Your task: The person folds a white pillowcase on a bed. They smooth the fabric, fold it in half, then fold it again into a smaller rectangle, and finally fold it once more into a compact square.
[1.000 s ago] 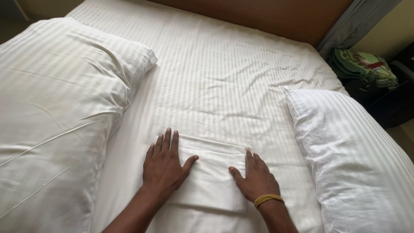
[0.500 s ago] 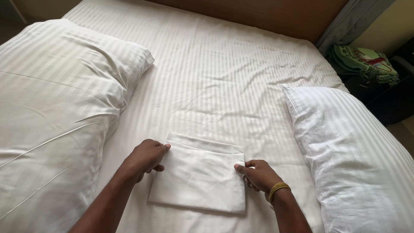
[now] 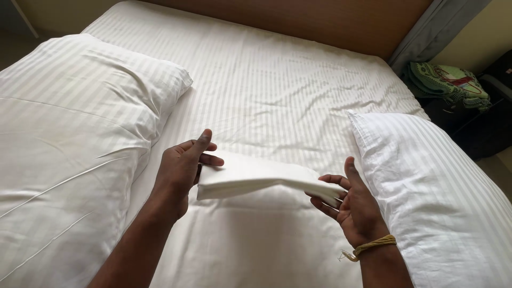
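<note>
A folded white cloth (image 3: 256, 178), flat and rectangular, hangs in the air above the striped white bed sheet (image 3: 277, 90). My left hand (image 3: 184, 170) grips its left end, thumb on top. At the cloth's right end my right hand (image 3: 354, 205), with a yellow cord bracelet on the wrist, holds it between thumb and fingers, palm turned up. Both forearms reach in from the bottom edge.
A large white pillow (image 3: 69, 138) lies on the bed's left side and another white pillow (image 3: 442, 202) on the right. A brown headboard (image 3: 298, 21) runs along the far edge. Green patterned fabric (image 3: 448, 82) sits on dark furniture at the far right.
Both hands went from pressing flat on the folded cloth to gripping its ends. The cloth has been lifted off the sheet.
</note>
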